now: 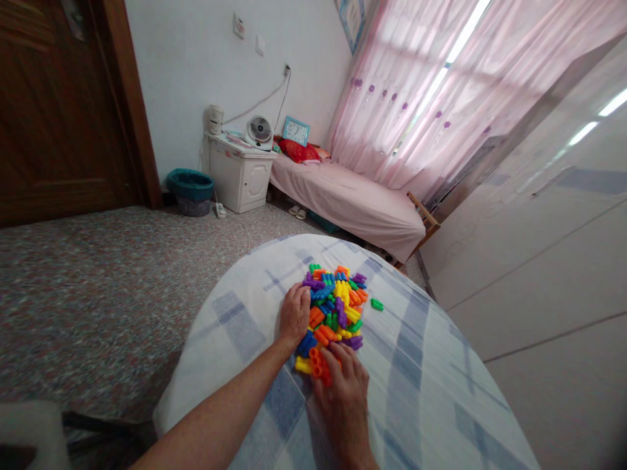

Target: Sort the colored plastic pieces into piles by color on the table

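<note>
A heap of small plastic building pieces point(336, 307) in orange, blue, yellow, green and purple lies on a checked white and blue cloth point(406, 365). My left hand point(295, 313) rests against the heap's left side, fingers curled onto the pieces. My right hand point(345, 388) lies at the near edge of the heap, fingers spread flat over orange pieces point(319, 365) and a yellow one. One green piece point(377, 304) sits apart on the right of the heap.
Speckled floor point(98, 294) stretches to the left. A white cabinet point(240, 173) with a fan, a bin point(190, 190) and a pink-covered bed point(353, 196) stand at the back. A white wardrobe point(548, 248) fills the right side.
</note>
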A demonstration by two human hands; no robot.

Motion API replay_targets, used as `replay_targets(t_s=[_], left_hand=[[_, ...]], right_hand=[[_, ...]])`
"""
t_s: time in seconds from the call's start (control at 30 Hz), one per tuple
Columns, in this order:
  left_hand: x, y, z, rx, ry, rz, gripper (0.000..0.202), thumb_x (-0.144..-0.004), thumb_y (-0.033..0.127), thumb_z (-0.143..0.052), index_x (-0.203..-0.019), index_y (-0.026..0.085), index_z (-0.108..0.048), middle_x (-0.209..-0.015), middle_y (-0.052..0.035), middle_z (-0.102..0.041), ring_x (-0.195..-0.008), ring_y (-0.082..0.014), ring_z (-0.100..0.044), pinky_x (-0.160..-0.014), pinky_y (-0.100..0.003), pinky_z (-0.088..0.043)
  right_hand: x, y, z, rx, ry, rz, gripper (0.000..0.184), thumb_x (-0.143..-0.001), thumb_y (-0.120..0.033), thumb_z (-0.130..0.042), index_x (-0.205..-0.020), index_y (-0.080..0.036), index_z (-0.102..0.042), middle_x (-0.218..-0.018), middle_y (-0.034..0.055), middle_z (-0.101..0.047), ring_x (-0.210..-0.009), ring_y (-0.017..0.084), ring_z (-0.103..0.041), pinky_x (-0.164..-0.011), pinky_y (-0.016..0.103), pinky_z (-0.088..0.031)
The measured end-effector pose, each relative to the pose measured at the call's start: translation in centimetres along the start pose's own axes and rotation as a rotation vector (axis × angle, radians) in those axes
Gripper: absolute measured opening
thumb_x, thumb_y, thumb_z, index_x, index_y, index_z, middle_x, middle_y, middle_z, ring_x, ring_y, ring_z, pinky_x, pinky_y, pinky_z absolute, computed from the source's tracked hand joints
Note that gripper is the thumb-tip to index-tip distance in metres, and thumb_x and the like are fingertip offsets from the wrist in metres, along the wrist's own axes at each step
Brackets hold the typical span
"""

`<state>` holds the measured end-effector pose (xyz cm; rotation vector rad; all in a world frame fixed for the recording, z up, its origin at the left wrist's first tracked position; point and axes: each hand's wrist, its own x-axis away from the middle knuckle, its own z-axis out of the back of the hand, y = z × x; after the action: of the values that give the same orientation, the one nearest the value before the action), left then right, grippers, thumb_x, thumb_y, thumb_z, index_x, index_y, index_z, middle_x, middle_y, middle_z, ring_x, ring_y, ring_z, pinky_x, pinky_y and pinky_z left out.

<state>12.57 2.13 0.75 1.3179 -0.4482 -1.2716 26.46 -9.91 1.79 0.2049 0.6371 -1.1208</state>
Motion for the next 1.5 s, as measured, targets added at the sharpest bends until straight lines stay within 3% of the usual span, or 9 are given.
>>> replay_targets(t_s=[0.1,0.23,0.37,0.53,0.7,0.9,1.03,1.23,1.5], left_hand=[[0.0,0.0,-0.1,0.016,0.004,-0.007,0.038,-0.095,0.032,-0.028,-0.105,0.018,-0.061,-0.118,-0.0089,-0.058,-0.116,-0.0184,-0.051,-0.106,-0.039,-0.037],[0.1,0.1,-0.1,0.042,0.02,-0.011,0.035,-0.094,0.031,-0.03,-0.106,0.019,-0.061,-0.118,-0.008,-0.059,-0.117,-0.0183,-0.051,-0.107,-0.04,-0.036],[0.1,0.3,-0.1,0.018,0.042,-0.005,0.036,-0.094,0.031,-0.031,-0.106,0.017,-0.061,-0.12,-0.0092,-0.058,-0.115,-0.019,-0.051,-0.106,-0.04,-0.037],[0.2,0.5,0.0,0.009,0.065,-0.033,0.032,-0.093,0.03,-0.034,-0.104,0.019,-0.062,-0.118,-0.0078,-0.058,-0.113,-0.0188,-0.052,-0.104,-0.04,-0.039],[0.4,0.9,0.2,0.047,0.074,-0.083,0.029,-0.092,0.029,-0.037,-0.107,0.02,-0.061,-0.118,-0.007,-0.058,-0.114,-0.0189,-0.052,-0.104,-0.04,-0.04],[0.7,1.8,0.6,0.149,0.118,-0.136,0.03,-0.093,0.029,-0.037,-0.116,0.022,-0.055,-0.122,-0.0074,-0.056,-0.119,-0.0185,-0.048,-0.107,-0.039,-0.036],[0.9,2.4,1.1,0.25,0.076,-0.131,0.029,-0.093,0.033,-0.038,-0.11,0.022,-0.059,-0.113,-0.007,-0.06,-0.112,-0.0194,-0.053,-0.102,-0.037,-0.04],[1.2,2.4,0.7,0.484,-0.112,0.037,0.042,-0.081,0.037,-0.055,-0.119,0.02,-0.052,-0.093,-0.0019,-0.065,-0.078,-0.0155,-0.061,-0.074,-0.028,-0.05],[0.3,2.5,1.0,0.599,-0.005,0.176,0.025,-0.084,0.043,-0.051,-0.093,0.019,-0.053,-0.076,0.0032,-0.055,-0.065,-0.0109,-0.052,-0.061,-0.021,-0.045]], right_hand=[[-2.9,1.7,0.5,-0.102,-0.046,-0.108,0.023,-0.086,-0.031,-0.052,-0.105,-0.023,-0.062,-0.102,0.0061,-0.065,-0.1,0.022,-0.055,-0.09,0.038,-0.04],[-7.0,3.5,0.5,-0.2,0.04,-0.277,0.037,-0.087,-0.042,-0.046,-0.113,-0.018,-0.058,-0.108,0.0103,-0.063,-0.102,0.024,-0.054,-0.089,0.039,-0.04],[-10.5,5.1,-0.6,-0.118,0.028,-0.494,0.049,-0.083,-0.051,-0.045,-0.113,-0.015,-0.061,-0.111,0.0161,-0.063,-0.106,0.03,-0.054,-0.088,0.046,-0.039],[-13.3,6.4,-2.6,-0.126,-0.065,-0.657,0.047,-0.073,-0.054,-0.055,-0.1,-0.018,-0.069,-0.092,0.016,-0.069,-0.094,0.033,-0.059,-0.082,0.05,-0.039],[-14.0,7.2,-3.4,-0.316,-0.034,-0.653,0.045,-0.069,-0.049,-0.057,-0.098,-0.017,-0.069,-0.088,0.0105,-0.071,-0.085,0.028,-0.064,-0.076,0.042,-0.045],[-13.3,7.1,-0.5,-0.757,0.052,-0.614,0.054,-0.075,-0.051,-0.053,-0.113,-0.014,-0.061,-0.106,0.0097,-0.069,-0.093,0.023,-0.065,-0.078,0.034,-0.05],[-12.7,5.3,1.0,-1.136,-0.124,-0.621,0.054,-0.074,-0.05,-0.062,-0.117,-0.017,-0.06,-0.111,0.009,-0.068,-0.092,0.023,-0.066,-0.077,0.036,-0.053],[-12.2,2.5,0.1,-1.034,-0.243,-0.421,0.045,-0.072,-0.043,-0.066,-0.109,-0.019,-0.064,-0.104,0.0072,-0.07,-0.093,0.022,-0.065,-0.085,0.039,-0.051],[-10.6,2.1,0.3,-0.743,-0.167,-0.436,0.042,-0.082,-0.046,-0.053,-0.112,-0.018,-0.062,-0.105,0.0091,-0.068,-0.097,0.023,-0.062,-0.085,0.037,-0.048]])
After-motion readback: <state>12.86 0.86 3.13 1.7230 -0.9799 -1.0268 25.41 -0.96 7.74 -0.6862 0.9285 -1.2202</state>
